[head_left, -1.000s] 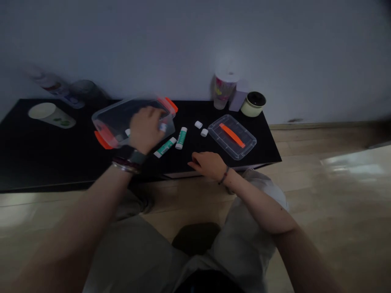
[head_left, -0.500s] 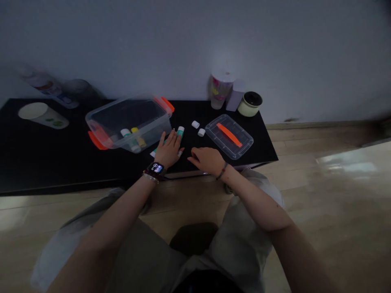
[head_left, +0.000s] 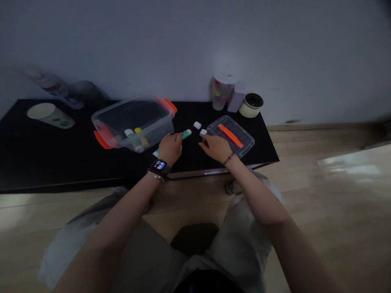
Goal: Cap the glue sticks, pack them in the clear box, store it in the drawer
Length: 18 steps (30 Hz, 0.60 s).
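My left hand (head_left: 170,149) is closed around a green glue stick (head_left: 186,134), whose white end sticks out past the fingers. The end of another white-and-green stick (head_left: 156,153) shows by the wrist, mostly hidden under that hand. My right hand (head_left: 216,147) is at the near edge of a white cap (head_left: 203,132), thumb and bent forefinger apart; whether it touches the cap I cannot tell. A second white cap (head_left: 197,125) lies just behind. In the clear plastic box (head_left: 159,127) are a green-and-white stick (head_left: 133,139) and a yellow one (head_left: 142,137).
A clear lid (head_left: 248,141) with an orange handle lies partly under my right hand. Behind it stand a patterned cup (head_left: 220,93), a pale box (head_left: 236,100) and a cream jar (head_left: 251,106). A paper cup (head_left: 50,115) lies at the left of the black table (head_left: 67,162).
My right hand has moved right and forward to the nearer white cap. My left fingers, laid flat over the sticks before, are now curled round one, which has turned to point right.
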Tool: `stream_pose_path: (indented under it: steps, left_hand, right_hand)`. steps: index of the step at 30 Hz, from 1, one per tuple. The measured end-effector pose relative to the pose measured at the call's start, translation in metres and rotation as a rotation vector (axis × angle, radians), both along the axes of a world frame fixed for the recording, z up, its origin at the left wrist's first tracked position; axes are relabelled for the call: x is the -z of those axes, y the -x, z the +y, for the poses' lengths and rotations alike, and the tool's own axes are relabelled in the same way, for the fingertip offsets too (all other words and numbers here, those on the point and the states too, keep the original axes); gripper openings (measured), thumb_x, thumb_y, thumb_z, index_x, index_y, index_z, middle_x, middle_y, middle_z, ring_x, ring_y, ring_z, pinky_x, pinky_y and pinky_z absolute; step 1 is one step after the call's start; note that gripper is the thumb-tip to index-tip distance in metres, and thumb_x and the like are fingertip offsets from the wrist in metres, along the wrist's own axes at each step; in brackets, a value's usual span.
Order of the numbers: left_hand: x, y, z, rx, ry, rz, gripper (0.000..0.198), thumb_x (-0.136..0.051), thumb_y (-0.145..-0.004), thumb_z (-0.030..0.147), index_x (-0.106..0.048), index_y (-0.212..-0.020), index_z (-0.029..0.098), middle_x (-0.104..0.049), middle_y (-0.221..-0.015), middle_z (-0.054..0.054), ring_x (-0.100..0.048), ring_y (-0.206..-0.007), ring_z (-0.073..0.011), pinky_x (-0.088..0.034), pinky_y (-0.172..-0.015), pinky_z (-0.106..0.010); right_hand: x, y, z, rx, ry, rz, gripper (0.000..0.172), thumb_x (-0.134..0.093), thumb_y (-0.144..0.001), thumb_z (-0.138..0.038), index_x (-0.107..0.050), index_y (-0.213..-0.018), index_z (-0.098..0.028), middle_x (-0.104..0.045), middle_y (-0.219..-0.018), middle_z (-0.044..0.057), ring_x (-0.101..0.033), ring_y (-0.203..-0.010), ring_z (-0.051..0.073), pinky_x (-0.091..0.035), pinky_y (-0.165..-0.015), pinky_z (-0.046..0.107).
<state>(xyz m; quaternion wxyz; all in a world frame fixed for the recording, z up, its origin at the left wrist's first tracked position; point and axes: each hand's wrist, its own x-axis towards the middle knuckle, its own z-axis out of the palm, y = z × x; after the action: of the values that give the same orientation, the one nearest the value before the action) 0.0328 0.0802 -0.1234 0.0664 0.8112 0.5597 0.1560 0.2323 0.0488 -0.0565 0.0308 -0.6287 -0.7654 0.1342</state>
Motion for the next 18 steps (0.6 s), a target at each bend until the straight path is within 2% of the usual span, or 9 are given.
stream_pose_path:
  steps: [2,4,6,8,11,13,15,18]
  left_hand:
    - [-0.015,0.005,-0.006,-0.03,0.009,-0.013,0.046,-0.041,-0.091,0.014,-0.057,-0.134,0.012,-0.067,-0.125,-0.019,-0.062,-0.115,-0.0331,-0.045,-0.101,-0.048]
    - [-0.032,0.013,-0.014,-0.044,-0.012,-0.077,0.045,-0.044,-0.091,0.017,-0.056,-0.134,0.017,-0.066,-0.128,-0.016,-0.062,-0.115,-0.0325,-0.048,-0.098,-0.047]
    - [-0.047,0.025,-0.022,-0.049,-0.024,-0.219,0.043,-0.048,-0.091,0.022,-0.056,-0.133,0.021,-0.066,-0.129,-0.012,-0.061,-0.118,-0.0313,-0.048,-0.101,-0.047]
    - [-0.056,0.037,-0.029,-0.057,0.034,-0.428,0.042,-0.053,-0.091,0.03,-0.055,-0.132,0.024,-0.066,-0.126,-0.01,-0.062,-0.118,-0.0301,-0.05,-0.1,-0.047]
    - [-0.058,0.052,-0.038,-0.078,0.289,-0.794,0.043,-0.054,-0.091,0.039,-0.054,-0.131,0.024,-0.068,-0.121,-0.011,-0.067,-0.109,-0.0271,-0.056,-0.093,-0.046]
    - [-0.054,0.056,-0.044,-0.099,0.493,-1.004,0.042,-0.053,-0.092,0.04,-0.053,-0.131,0.023,-0.067,-0.121,-0.012,-0.07,-0.103,-0.0252,-0.058,-0.09,-0.046]
    - [-0.047,0.058,-0.049,-0.132,0.641,-1.151,0.04,-0.052,-0.093,0.036,-0.053,-0.131,0.023,-0.067,-0.122,-0.012,-0.071,-0.103,-0.0245,-0.059,-0.092,-0.046]
    - [-0.042,0.059,-0.053,-0.162,0.74,-1.255,0.038,-0.051,-0.093,0.032,-0.054,-0.13,0.022,-0.067,-0.123,-0.012,-0.07,-0.108,-0.0259,-0.058,-0.095,-0.047]
  right_hand:
    - [0.005,-0.005,0.01,0.035,-0.043,-0.008,0.028,-0.045,-0.101,-0.038,-0.062,-0.112,-0.019,-0.069,-0.107,0.01,-0.063,-0.095,0.023,-0.043,-0.074,0.03]
    - [0.012,-0.01,0.019,0.052,-0.121,-0.024,0.03,-0.044,-0.101,-0.034,-0.06,-0.12,-0.017,-0.065,-0.117,0.014,-0.059,-0.106,0.026,-0.044,-0.082,0.032]
    - [0.02,-0.012,0.027,0.051,-0.199,-0.048,0.036,-0.046,-0.099,-0.029,-0.056,-0.13,-0.014,-0.059,-0.128,0.017,-0.053,-0.117,0.028,-0.043,-0.091,0.035]
    - [0.03,-0.013,0.034,0.038,-0.24,-0.071,0.045,-0.048,-0.097,-0.026,-0.049,-0.141,-0.014,-0.053,-0.136,0.018,-0.047,-0.123,0.03,-0.04,-0.098,0.038]
    - [0.045,-0.012,0.041,0.002,-0.235,-0.099,0.053,-0.048,-0.097,-0.026,-0.04,-0.149,-0.016,-0.046,-0.144,0.019,-0.043,-0.128,0.032,-0.039,-0.101,0.042]
    - [0.054,-0.01,0.043,-0.018,-0.2,-0.118,0.051,-0.046,-0.098,-0.024,-0.042,-0.148,-0.015,-0.047,-0.144,0.019,-0.042,-0.128,0.033,-0.039,-0.1,0.042]
    - [0.061,-0.009,0.045,-0.033,-0.155,-0.133,0.047,-0.046,-0.097,-0.022,-0.047,-0.144,-0.014,-0.05,-0.14,0.019,-0.044,-0.125,0.032,-0.041,-0.098,0.041]
    - [0.068,-0.007,0.048,-0.048,-0.126,-0.151,0.045,-0.045,-0.097,-0.019,-0.05,-0.141,-0.013,-0.055,-0.134,0.019,-0.046,-0.121,0.03,-0.04,-0.097,0.039]
